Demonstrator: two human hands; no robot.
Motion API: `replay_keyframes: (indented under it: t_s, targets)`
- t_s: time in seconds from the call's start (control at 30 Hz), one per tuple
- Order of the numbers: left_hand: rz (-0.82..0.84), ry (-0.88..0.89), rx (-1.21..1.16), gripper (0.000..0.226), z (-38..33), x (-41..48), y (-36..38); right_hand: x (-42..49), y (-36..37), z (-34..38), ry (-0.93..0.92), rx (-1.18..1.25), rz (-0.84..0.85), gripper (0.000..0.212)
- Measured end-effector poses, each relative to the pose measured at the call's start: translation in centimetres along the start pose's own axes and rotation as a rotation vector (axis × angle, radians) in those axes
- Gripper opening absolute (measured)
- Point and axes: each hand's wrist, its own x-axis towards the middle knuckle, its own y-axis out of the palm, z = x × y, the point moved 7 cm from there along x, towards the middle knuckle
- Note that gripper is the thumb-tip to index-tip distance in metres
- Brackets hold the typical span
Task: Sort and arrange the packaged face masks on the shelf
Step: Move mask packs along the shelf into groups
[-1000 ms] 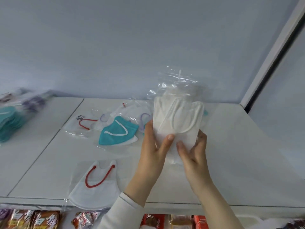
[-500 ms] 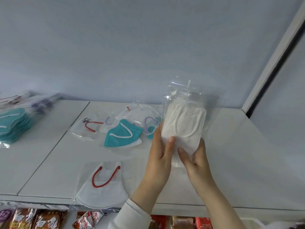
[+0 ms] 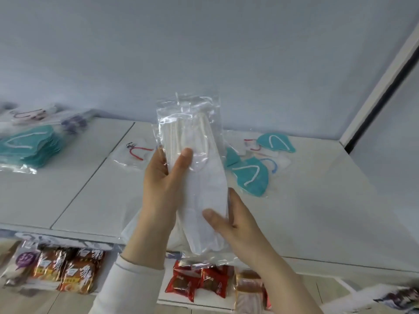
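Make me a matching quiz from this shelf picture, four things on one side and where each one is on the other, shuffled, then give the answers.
Things:
1 white mask pack
2 teal mask stack
3 red-looped mask
4 snack packets

Places:
A far left of the shelf
B below the shelf's front edge
C held between the left hand and the right hand
D flat on the shelf, just left of the left hand

Pairs: 1-C, 2-A, 3-D, 4-B.
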Motion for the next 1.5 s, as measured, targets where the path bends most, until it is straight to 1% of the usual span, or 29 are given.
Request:
replay_keyframes:
  t_s: [0.07,0.13,0.2,0.23,0.33,0.4,0.47,0.53,0.67,0.73,0.83,0.87,0.97,1.03,1.13,1.23,1.3,1.4,1.43,1.5]
  targets:
    - [-0.127,-0.006,0.024,0.009,-0.2,-1.1,-3.2,-0.7,2.6,-0.9,0.035,-0.034,0.108,0.034]
    - [-0.256,-0.032,0.035,0.006,-0.2,-2.5,-6.5,-1.3,5.0,-2.1,0.07,-0.018,0.175,0.032]
    - [-0.347,-0.086,0.042,0.006,0.2,-4.1,-9.9,-1.7,7.5,-3.4,0.111,0.036,0.216,0.029]
    - [-0.381,-0.113,0.064,0.01,0.3,-5.0,-11.6,-1.9,9.0,-3.9,0.128,0.057,0.242,0.03]
    - [-0.482,-0.163,0.115,0.031,0.0,-8.0,-17.3,-2.8,14.7,-4.9,0.161,0.082,0.378,0.039]
    - [-0.578,-0.177,0.11,0.03,-0.7,-10.5,-21.5,-3.8,19.1,-5.4,0.189,0.077,0.488,0.043]
    - [-0.664,-0.196,0.084,0.023,-1.3,-13.2,-25.7,-4.8,23.5,-5.8,0.224,0.063,0.576,0.038]
    - [-0.709,-0.208,0.046,0.022,-1.6,-15.8,-30.1,-6.1,28.0,-6.4,0.26,0.029,0.639,0.032]
    - [-0.806,-0.262,-0.041,0.034,-0.8,-21.7,-40.3,-8.8,37.5,-8.8,0.322,-0.089,0.73,0.022]
    - [-0.86,-0.311,-0.09,0.036,0.3,-25.0,-45.6,-10.8,42.7,-10.3,0.378,-0.14,0.798,0.021]
    - [-1.001,-0.385,-0.137,0.035,1.5,-30.5,-52.7,-14.2,49.9,-12.7,0.492,-0.176,0.907,0.024]
    - [-1.05,-0.406,-0.148,0.036,1.8,-32.1,-54.8,-15.2,52.1,-13.2,0.517,-0.194,0.938,0.024]
    - [-1.171,-0.458,-0.167,0.035,2.3,-36.0,-59.7,-17.3,57.1,-14.7,0.593,-0.224,0.985,0.015]
    - [-1.22,-0.47,-0.163,0.033,2.4,-37.1,-62.4,-17.7,59.7,-15.2,0.631,-0.226,1.008,0.016]
    - [-1.263,-0.472,-0.188,0.031,2.5,-36.7,-65.9,-16.6,63.5,-15.3,0.655,-0.214,1.008,0.018]
    - [-1.262,-0.44,-0.173,0.034,2.2,-34.0,-69.8,-13.5,67.2,-14.6,0.609,-0.18,0.98,0.012]
    - [-1.228,-0.402,-0.14,0.034,1.3,-30.4,-72.7,-10.3,69.9,-13.3,0.556,-0.153,0.965,0.012]
    - [-1.137,-0.317,-0.06,0.031,-1.6,-22.9,-76.9,-4.1,74.1,-10.7,0.455,-0.092,0.933,0.029]
    - [-1.11,-0.286,-0.026,0.033,-2.7,-20.3,-78.1,-1.8,75.4,-9.6,0.418,-0.076,0.911,0.03]
    - [-1.058,-0.231,0.027,0.041,-5.2,-15.3,-79.9,2.4,77.3,-7.4,0.348,-0.052,0.862,0.022]
